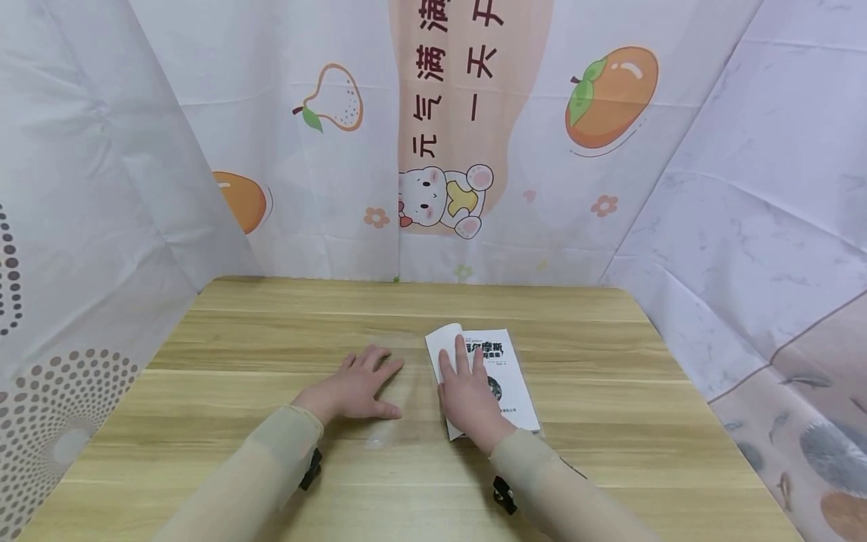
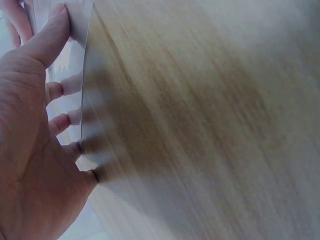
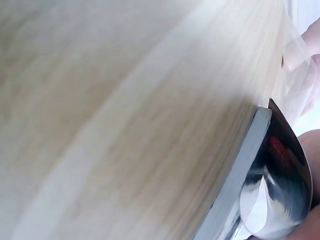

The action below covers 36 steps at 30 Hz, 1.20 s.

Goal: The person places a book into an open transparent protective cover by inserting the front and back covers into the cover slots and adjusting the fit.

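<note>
A thin paperback book (image 1: 518,384) with dark printed lettering lies on the wooden table, right of the middle. My right hand (image 1: 470,395) rests over its left part, fingers stretched out, across a white leaf or cover that curls up at the upper left corner. The right wrist view shows a glossy dark cover (image 3: 277,165) bowing away from the page block (image 3: 237,170). A clear plastic sheet (image 1: 413,410) extends left of the book. My left hand (image 1: 355,384) spreads its fingers on the sheet; its thumb (image 2: 52,37) lies near the sheet's edge in the left wrist view.
The wooden table (image 1: 237,339) reaches back to a printed cloth curtain (image 1: 271,45). Pale patterned cloth (image 1: 759,181) hangs along the right side, and dotted cloth (image 1: 61,301) along the left. Small black straps (image 1: 311,470) sit on both wrists.
</note>
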### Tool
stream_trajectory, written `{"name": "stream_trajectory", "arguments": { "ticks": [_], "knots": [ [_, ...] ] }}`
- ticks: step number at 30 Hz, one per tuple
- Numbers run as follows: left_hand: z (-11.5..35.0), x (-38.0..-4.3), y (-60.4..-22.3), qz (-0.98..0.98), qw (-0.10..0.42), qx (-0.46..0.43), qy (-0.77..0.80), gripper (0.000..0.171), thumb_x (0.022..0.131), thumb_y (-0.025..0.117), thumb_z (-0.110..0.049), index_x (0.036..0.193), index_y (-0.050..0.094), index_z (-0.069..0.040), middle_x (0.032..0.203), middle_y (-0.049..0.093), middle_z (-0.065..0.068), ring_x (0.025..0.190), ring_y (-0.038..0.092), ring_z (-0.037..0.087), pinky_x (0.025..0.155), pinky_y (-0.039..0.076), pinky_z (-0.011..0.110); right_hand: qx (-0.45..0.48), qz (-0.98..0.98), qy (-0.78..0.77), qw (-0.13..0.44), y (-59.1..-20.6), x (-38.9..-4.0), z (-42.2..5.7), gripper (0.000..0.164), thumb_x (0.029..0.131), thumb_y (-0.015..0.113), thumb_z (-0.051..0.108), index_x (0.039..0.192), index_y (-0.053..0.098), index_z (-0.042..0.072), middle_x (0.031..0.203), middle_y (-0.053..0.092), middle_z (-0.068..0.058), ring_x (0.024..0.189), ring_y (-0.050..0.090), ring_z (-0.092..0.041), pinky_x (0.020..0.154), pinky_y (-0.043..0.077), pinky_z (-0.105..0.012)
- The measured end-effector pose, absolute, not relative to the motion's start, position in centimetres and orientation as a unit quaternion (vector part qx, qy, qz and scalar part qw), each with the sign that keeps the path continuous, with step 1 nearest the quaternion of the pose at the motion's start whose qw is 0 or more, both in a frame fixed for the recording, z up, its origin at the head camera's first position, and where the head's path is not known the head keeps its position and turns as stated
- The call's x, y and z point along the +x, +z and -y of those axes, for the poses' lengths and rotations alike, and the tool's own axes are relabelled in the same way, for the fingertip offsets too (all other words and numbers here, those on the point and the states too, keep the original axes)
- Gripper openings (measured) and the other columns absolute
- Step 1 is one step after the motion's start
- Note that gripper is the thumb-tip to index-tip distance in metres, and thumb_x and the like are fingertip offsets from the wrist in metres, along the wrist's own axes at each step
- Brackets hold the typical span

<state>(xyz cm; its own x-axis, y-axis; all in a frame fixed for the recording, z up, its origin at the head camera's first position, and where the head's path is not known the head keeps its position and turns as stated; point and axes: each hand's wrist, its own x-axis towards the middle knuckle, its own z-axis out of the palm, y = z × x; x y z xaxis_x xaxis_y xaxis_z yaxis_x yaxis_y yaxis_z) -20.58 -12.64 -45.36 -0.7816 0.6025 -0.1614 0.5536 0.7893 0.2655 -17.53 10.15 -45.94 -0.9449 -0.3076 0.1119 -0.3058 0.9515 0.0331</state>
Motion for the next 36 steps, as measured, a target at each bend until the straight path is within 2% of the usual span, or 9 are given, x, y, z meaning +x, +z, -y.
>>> {"name": "stream_trajectory", "arguments": {
  "ticks": [8, 21, 26, 28, 33, 36],
  "knots": [
    [12.63, -20.53, -45.29, -0.938, 0.123, 0.306, 0.108, 0.087, 0.085, 0.060, -0.063, 0.151, 0.029, -0.016, 0.154, 0.019, 0.015, 0.142, 0.010, 0.039, 0.110, 0.014, 0.065, 0.162, 0.985, -0.008, 0.064, -45.76, -17.39, -10.04, 0.055, 0.096, 0.059, 0.027, 0.143, 0.042, 0.002, 0.152, 0.022, -0.029, 0.133, 0.025, -0.051, 0.112, 0.024, -0.057],
    [12.69, -20.55, -45.32, -0.938, 0.123, 0.307, 0.106, 0.087, 0.085, 0.059, -0.064, 0.152, 0.028, -0.017, 0.154, 0.020, 0.015, 0.142, 0.011, 0.037, 0.110, 0.014, 0.065, 0.150, 0.988, 0.016, 0.044, -45.46, -17.36, -9.77, 0.054, 0.096, 0.058, 0.025, 0.143, 0.042, 0.001, 0.154, 0.019, -0.029, 0.133, 0.024, -0.053, 0.109, 0.030, -0.056],
    [12.73, -20.61, -45.38, -0.937, 0.123, 0.307, 0.108, 0.087, 0.085, 0.059, -0.064, 0.152, 0.028, -0.017, 0.153, 0.020, 0.015, 0.142, 0.012, 0.037, 0.110, 0.015, 0.065, 0.147, 0.988, 0.028, 0.034, -45.28, -17.47, -9.75, 0.055, 0.097, 0.057, 0.024, 0.143, 0.040, 0.001, 0.154, 0.018, -0.029, 0.135, 0.022, -0.051, 0.110, 0.027, -0.057],
    [12.75, -20.71, -45.45, -0.938, 0.123, 0.308, 0.106, 0.087, 0.085, 0.058, -0.064, 0.152, 0.028, -0.017, 0.154, 0.019, 0.015, 0.142, 0.011, 0.037, 0.110, 0.015, 0.065, 0.139, 0.989, 0.041, 0.027, -45.21, -17.55, -9.73, 0.055, 0.097, 0.057, 0.024, 0.144, 0.039, 0.001, 0.154, 0.016, -0.029, 0.135, 0.020, -0.051, 0.108, 0.029, -0.058],
    [12.83, -20.81, -45.48, -0.937, 0.125, 0.308, 0.105, 0.088, 0.085, 0.058, -0.065, 0.152, 0.027, -0.018, 0.154, 0.019, 0.014, 0.142, 0.010, 0.034, 0.111, 0.014, 0.063, 0.113, 0.990, 0.087, 0.005, -45.14, -17.72, -9.69, 0.055, 0.099, 0.053, 0.025, 0.147, 0.035, 0.004, 0.156, 0.011, -0.027, 0.134, 0.018, -0.055, 0.092, 0.047, -0.057],
    [12.87, -20.80, -45.41, -0.936, 0.126, 0.311, 0.110, 0.088, 0.085, 0.059, -0.064, 0.152, 0.027, -0.017, 0.154, 0.019, 0.014, 0.142, 0.011, 0.033, 0.111, 0.014, 0.064, 0.113, 0.989, 0.095, 0.002, -45.15, -17.85, -9.69, 0.055, 0.099, 0.052, 0.025, 0.147, 0.035, 0.004, 0.156, 0.010, -0.027, 0.133, 0.019, -0.056, 0.093, 0.047, -0.057]
  ]
}}
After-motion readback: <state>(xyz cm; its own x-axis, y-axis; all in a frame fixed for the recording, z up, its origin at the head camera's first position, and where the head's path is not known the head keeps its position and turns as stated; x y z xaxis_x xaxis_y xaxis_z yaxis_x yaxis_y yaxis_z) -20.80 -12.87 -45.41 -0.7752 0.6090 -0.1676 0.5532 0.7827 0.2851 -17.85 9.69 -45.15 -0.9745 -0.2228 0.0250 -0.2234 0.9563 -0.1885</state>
